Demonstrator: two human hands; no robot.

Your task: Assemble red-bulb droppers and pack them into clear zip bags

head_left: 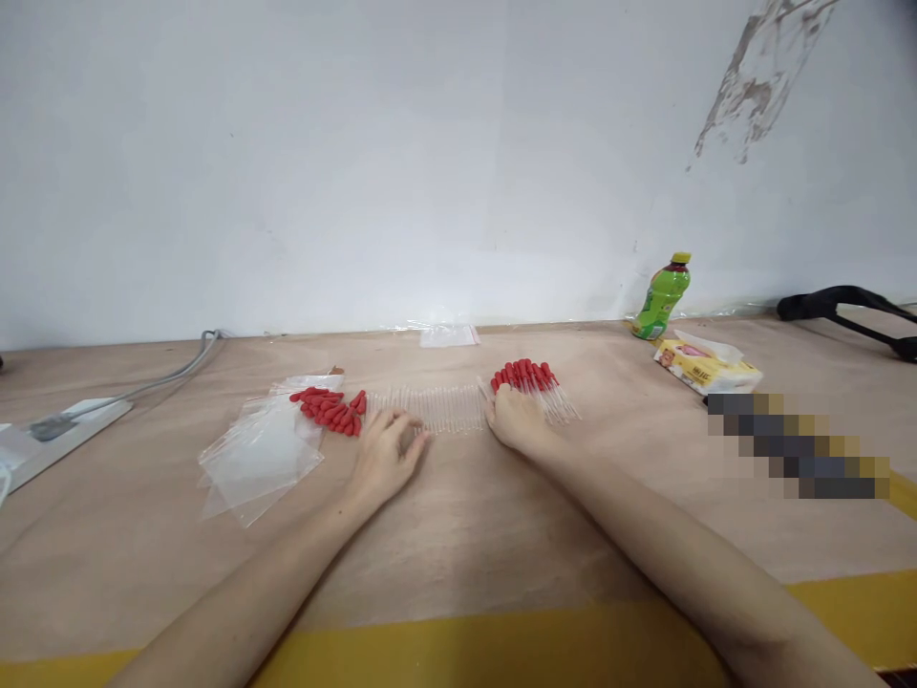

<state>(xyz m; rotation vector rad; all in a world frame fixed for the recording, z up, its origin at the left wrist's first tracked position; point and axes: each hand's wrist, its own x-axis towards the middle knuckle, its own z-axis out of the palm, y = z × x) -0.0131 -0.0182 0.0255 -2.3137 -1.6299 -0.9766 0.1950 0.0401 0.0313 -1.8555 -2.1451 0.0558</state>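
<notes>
Left grip (385,453) loosely spread over clear tubes (453,409), clasping none; right grip (519,419) curled at their end, its hold unclear.

On the table (444,545), tubes (451,409) lie between bags (265,449) at left and a tissue box (698,368) at right.

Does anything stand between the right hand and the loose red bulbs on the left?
Yes: the row of clear tubes lies between the right hand and the loose red bulbs, and the left hand is there too, at the row's left part.
</notes>
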